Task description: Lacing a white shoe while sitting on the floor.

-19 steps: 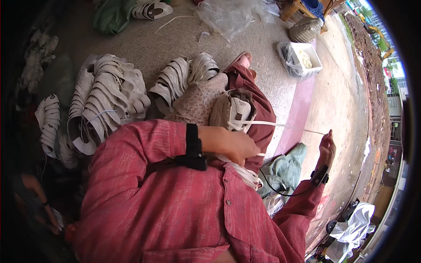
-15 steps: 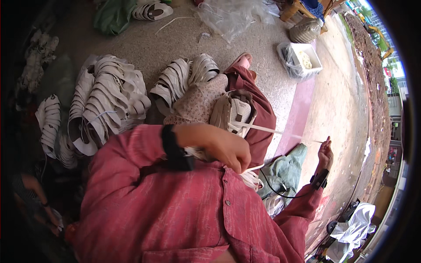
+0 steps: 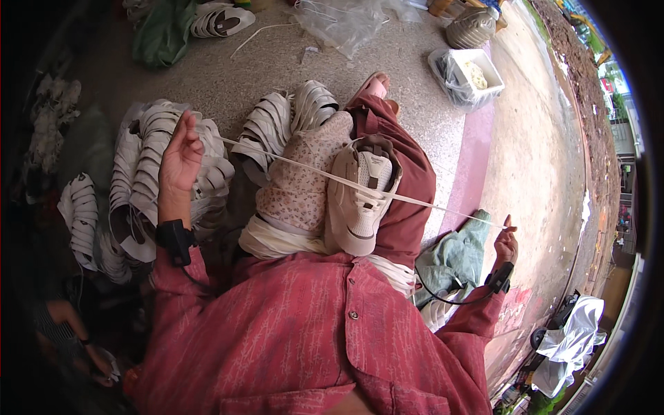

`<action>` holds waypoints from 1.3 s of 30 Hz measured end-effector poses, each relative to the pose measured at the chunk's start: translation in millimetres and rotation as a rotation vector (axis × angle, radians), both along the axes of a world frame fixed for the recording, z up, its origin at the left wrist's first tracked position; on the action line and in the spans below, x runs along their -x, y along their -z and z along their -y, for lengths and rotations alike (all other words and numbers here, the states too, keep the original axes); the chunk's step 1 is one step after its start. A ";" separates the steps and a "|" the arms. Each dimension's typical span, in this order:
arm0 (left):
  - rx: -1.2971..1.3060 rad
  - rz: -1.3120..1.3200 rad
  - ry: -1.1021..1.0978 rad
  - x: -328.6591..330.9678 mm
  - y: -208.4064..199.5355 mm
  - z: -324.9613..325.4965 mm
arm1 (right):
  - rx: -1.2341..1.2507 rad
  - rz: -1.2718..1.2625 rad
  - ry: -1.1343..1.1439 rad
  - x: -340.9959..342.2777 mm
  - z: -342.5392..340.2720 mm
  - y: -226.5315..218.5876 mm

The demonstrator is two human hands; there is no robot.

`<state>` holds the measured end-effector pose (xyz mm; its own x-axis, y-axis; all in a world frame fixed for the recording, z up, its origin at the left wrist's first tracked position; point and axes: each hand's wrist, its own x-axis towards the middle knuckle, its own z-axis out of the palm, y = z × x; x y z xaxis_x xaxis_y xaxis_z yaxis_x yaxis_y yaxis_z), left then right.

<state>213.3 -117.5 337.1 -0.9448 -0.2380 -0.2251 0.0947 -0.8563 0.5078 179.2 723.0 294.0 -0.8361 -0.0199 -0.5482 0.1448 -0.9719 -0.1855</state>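
Note:
A beige and white sneaker upper [image 3: 349, 216] lies across my lap, toe toward me. A white shoelace [image 3: 290, 163] passes through its lowest eyelets and stretches in a nearly straight line out to both sides. My left hand [image 3: 182, 156], raised above the stacked uppers on the left, is closed on one end of the lace. Far out to the right, my right hand [image 3: 506, 243] pinches the other end, with a finger pointing up. Both hands are well apart from the upper.
Stacks of nested white uppers [image 3: 155, 155] stand at left, with smaller stacks [image 3: 266, 128] beyond my knee. White laces [image 3: 283, 238] lie in my lap. A green sack [image 3: 453, 256] is at right; a lined white box [image 3: 484, 72] stands farther off. Another person's arm [image 3: 69, 321] shows lower left.
My left hand has swung from in front of my chest out to the far left, pulling the lace taut across the upper. My right hand stays far right, slightly lower.

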 end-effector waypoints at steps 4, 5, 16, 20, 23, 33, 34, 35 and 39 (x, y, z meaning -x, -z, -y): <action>0.167 0.097 -0.023 -6.3 7.3 15.1 | -0.063 -0.005 0.073 0.9 -12.5 -7.3; 0.234 0.133 -0.031 -7.1 7.1 17.4 | -0.066 0.018 0.150 0.4 -16.3 -6.4; 1.700 0.700 0.208 -8.7 -35.5 7.2 | -0.657 -0.097 -0.005 3.1 26.4 1.6; 2.000 0.044 0.233 24.4 -55.2 -85.5 | -1.374 -0.109 -0.273 20.7 182.1 -39.6; 1.915 -0.530 0.312 46.7 -70.6 -174.5 | -1.389 -0.276 -0.470 25.9 276.9 -60.4; 1.710 -0.724 0.799 78.2 -39.4 -274.7 | -1.794 -0.872 -0.853 -1.6 341.5 -60.1; 1.708 -0.728 0.809 79.6 -39.7 -276.0 | -1.788 -0.882 -0.860 -2.2 341.0 -60.3; 1.663 -0.635 0.891 80.8 -41.8 -276.8 | -1.781 -0.893 -0.868 -2.5 340.1 -60.6; 1.560 -0.656 0.892 87.0 -34.8 -275.0 | -1.674 -0.823 -0.935 5.8 337.4 -63.4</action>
